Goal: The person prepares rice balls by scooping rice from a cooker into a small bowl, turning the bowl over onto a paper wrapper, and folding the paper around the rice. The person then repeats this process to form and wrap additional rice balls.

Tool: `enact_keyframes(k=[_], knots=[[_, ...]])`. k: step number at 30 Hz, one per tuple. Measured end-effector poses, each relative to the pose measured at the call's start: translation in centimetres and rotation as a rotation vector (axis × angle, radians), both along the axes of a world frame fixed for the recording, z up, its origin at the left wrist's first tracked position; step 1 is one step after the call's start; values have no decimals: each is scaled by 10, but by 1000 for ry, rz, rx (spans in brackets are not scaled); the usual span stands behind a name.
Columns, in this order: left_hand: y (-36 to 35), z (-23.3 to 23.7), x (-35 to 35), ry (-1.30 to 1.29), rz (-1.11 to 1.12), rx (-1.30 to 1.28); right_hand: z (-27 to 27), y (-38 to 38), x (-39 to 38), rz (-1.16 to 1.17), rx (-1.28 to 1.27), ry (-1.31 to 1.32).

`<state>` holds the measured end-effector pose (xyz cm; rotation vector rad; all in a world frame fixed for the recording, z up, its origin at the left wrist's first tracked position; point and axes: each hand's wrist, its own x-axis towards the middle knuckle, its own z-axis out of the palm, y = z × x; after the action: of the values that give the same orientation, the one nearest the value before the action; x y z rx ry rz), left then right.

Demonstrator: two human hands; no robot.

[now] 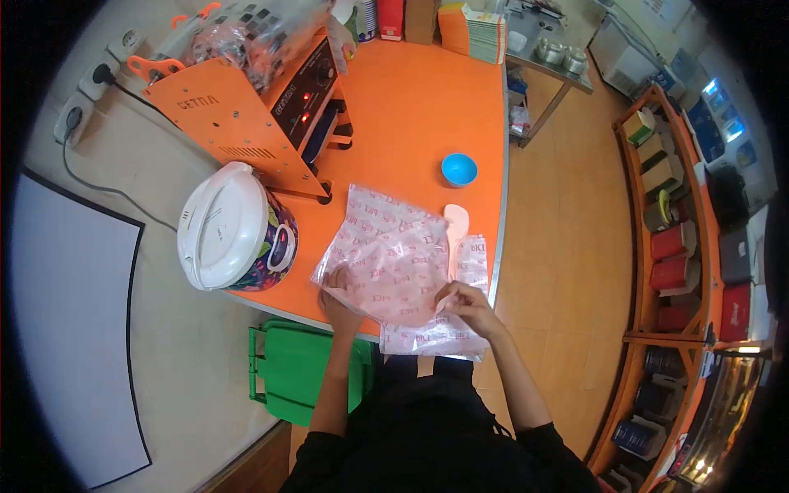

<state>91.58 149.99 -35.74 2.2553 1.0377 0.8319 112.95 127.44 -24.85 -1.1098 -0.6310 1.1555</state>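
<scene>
A translucent wrapping sheet with pink and red print lies at a slant over the front of the orange table. My left hand grips its lower left corner, the fingers partly covered by the sheet. At its lower right edge, my right hand pinches the sheet between thumb and fingers. More printed sheets lie beneath, reaching over the table's front edge. A pale pink spatula rests beside the upper sheet, its handle pointing toward my right hand. Beyond it stands a small blue bowl.
An orange sealing machine with red lights stands at the back left. Before it sits a white-lidded, patterned pot. A green bin is below the table's front edge. Orange shelves with boxes line the right side.
</scene>
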Motion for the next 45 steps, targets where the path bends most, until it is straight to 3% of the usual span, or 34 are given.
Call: enact_keyframes(k=[3, 5, 8, 11, 13, 15, 18, 22, 24, 26, 28, 29, 31, 33, 35, 38, 39, 42, 45], knots=[[-7, 48, 11, 200, 152, 120, -40, -10, -7, -11, 23, 226], [10, 1, 8, -7, 103, 4, -47, -8, 0, -42, 212, 449], [15, -17, 8, -156, 118, -37, 13, 23, 6, -421, 321, 812], [18, -47, 5, -194, 161, -117, -25, 46, 30, -167, 584, 943], [17, -52, 0, -113, 161, -93, 1, 57, 35, -95, 564, 835], [7, -14, 3, 51, 133, 38, 42, 62, 32, -96, 548, 711], [-11, 33, 16, 293, 88, 226, 56, 65, 58, -141, 663, 640], [-17, 20, 36, 351, 312, 208, 81, 53, 77, -196, 669, 532], [-19, 18, 49, 445, 438, 212, 84, 26, 70, -182, 623, 284], [-11, 16, 60, 674, 647, 728, 68, -16, 53, -218, 423, 109], [-9, 13, 59, 514, 643, 699, 25, -49, 33, -223, 260, 41], [-10, 10, 42, 250, 524, 411, -9, -64, 22, -239, 201, 53], [-23, 3, 10, -268, 257, -164, -68, -96, 8, -195, -168, -150], [-70, 16, -20, 161, 140, -33, -68, -98, -11, -227, -182, -284], [-121, 71, -17, 404, -31, -17, -65, -108, -23, -195, -324, -447], [-143, 67, -2, 333, -45, -92, -47, -108, -33, -212, -495, -663], [-142, 64, 3, 342, -32, -111, -71, -108, -39, -340, -400, -658], [-140, 57, 18, 184, 16, -246, -74, -99, -37, -363, -284, -920], [-153, 47, 28, 52, 140, -185, -61, -94, -38, -206, -452, -897]])
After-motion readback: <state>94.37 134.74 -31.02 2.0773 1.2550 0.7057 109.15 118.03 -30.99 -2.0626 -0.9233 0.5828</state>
